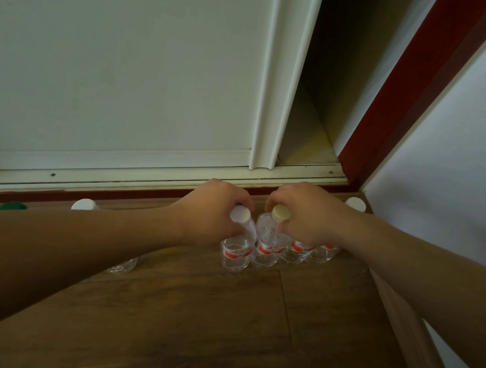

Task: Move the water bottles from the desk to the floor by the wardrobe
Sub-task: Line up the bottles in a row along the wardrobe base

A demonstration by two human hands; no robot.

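Wood-grain floor (199, 319) meets the base of a white wardrobe (113, 54), whose sliding door (279, 69) stands partly open onto a dark interior; a red-brown strip (139, 192) runs along the foot of the track. A row of clear plastic water bottles stands upright on the floor, touching one another, just in front of that strip. Each visible bottle bears a red-and-white label and holds clear liquid. Left hand (212, 214) is closed around the neck of one white-capped bottle (237, 246). Right hand (303, 215) is closed around the neck of the adjoining bottle (267, 244), whose cap looks cream-coloured. Two further labelled bottles (299, 252) to the right show only their lower halves beneath the right hand. Behind the right wrist a lone white cap (356, 204) appears near the corner. Left forearm hides most of another bottle (84, 205); only its white cap and part of its base show. A green object (12, 207) beside it is too cut off to identify.
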